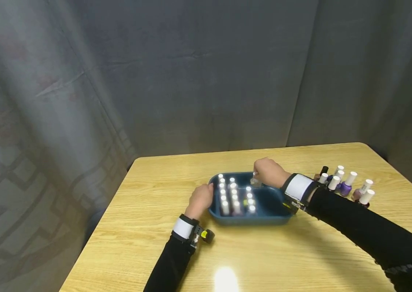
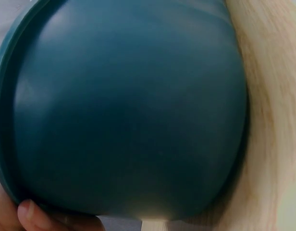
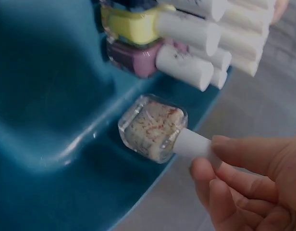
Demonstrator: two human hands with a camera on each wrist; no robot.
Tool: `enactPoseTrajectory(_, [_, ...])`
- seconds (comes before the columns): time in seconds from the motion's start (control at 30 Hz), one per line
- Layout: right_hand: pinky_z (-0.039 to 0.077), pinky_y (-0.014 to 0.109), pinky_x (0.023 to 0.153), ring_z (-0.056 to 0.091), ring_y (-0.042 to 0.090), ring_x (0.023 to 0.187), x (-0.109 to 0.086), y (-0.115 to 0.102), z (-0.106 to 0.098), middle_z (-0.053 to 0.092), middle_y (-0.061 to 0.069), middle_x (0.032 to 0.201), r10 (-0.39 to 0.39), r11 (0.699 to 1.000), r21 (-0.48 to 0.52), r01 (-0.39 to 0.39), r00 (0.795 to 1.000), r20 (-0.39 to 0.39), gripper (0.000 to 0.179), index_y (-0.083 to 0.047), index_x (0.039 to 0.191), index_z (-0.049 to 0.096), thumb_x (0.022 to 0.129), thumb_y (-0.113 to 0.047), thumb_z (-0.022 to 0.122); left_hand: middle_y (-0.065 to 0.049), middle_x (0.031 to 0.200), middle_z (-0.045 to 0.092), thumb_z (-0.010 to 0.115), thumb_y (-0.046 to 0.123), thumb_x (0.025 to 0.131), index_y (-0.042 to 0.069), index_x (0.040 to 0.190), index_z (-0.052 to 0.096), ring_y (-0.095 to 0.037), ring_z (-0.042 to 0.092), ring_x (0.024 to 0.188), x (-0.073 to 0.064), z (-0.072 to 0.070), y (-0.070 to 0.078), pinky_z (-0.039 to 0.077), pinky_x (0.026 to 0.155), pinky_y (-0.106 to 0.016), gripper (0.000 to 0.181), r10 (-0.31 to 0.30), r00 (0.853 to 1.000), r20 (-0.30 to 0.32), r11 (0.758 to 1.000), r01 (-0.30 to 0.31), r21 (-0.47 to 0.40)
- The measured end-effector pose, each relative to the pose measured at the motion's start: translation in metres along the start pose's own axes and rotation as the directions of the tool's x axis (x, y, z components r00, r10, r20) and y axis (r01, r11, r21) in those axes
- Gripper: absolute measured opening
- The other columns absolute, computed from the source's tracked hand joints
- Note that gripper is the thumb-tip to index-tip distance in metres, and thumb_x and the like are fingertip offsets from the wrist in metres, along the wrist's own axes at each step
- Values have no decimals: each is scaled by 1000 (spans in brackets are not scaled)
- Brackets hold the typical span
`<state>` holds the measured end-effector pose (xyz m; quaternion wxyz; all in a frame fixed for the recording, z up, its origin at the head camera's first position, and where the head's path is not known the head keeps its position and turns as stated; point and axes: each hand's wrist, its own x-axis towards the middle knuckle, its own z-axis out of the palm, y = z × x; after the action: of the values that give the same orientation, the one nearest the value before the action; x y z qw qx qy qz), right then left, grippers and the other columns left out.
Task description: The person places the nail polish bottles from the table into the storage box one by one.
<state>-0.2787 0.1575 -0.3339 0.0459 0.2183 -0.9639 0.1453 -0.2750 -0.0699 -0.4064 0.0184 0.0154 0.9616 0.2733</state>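
Observation:
My right hand (image 1: 271,172) pinches the white cap of a nail polish bottle (image 3: 155,127) with clear glass and pale, brown-flecked contents. It holds this bottle over the far side of a blue tray (image 1: 251,220). At the tray's left end my left hand (image 1: 200,199) grips the rim, its fingertips (image 2: 35,216) curled at the edge. White-capped nail polish bottles stand in rows inside the tray's left part. Closest to the held one in the right wrist view are a pink-purple bottle (image 3: 143,60) and a yellow bottle (image 3: 131,24).
More nail polish bottles stand on the wooden table (image 1: 147,219) to the right, partly behind my right forearm. Among them are a purple bottle (image 1: 345,188) and one with a black cap (image 1: 324,170). A grey curtain (image 1: 191,81) hangs behind the table.

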Motion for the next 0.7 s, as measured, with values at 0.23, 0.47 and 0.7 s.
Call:
enactPoseTrajectory(0.23, [41,24,46,49,13,49,9,-9,16,61,4,58,-6,1000,-4,6,999,33,18,-6,59,60,75,-6,70,-18,93,64,29,34,100,-1,94,64,-25,56,69,1,1,0,42,51,-33,49,-3,1000,-6,1000,3,1])
enactPoseTrajectory(0.47, [46,25,50,54,14,51,7,-15,17,69,10,72,18,1000,15,-19,997,74,7,-2,69,67,76,-2,67,-20,99,65,29,34,99,-1,96,64,-28,61,78,3,3,-1,47,58,-37,49,4,1000,-17,1000,-4,16])
enactPoseTrajectory(0.7, [48,26,52,57,15,53,5,-13,17,69,10,72,-28,1000,14,28,998,62,7,-1,69,68,76,-2,68,-19,97,65,29,34,100,-1,95,64,-26,59,74,4,4,0,45,56,-35,49,4,1000,-17,1000,-4,14])
